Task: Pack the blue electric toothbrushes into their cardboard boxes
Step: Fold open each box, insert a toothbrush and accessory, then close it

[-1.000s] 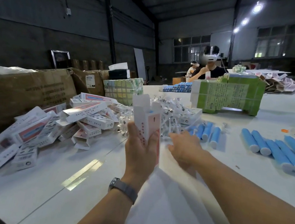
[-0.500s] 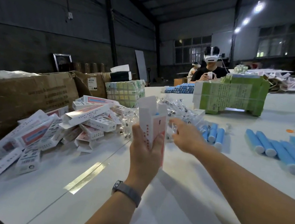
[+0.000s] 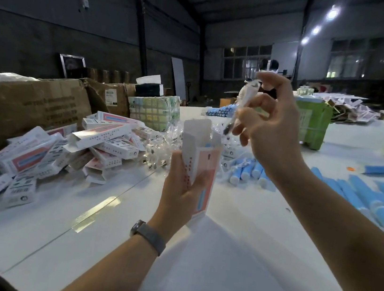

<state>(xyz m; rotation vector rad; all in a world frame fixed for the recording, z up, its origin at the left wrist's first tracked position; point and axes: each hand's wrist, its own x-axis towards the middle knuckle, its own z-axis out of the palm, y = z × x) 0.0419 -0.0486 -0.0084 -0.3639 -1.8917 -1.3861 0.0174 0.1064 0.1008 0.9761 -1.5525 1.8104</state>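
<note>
Near the table's (image 3: 231, 262) middle, the left hand (image 3: 181, 190) grips an upright open box (image 3: 198, 168), something blue inside. Above it, the right hand (image 3: 271, 127) pinches a bagged brush head (image 3: 242, 108). Next, probably: steer it into the opening.

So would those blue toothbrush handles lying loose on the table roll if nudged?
Probably. The blue toothbrush handles look round and smooth, lying on their sides on a glossy white table. Lying side by side, neighbours would likely stop them. They look rigid, not floppy.
</note>
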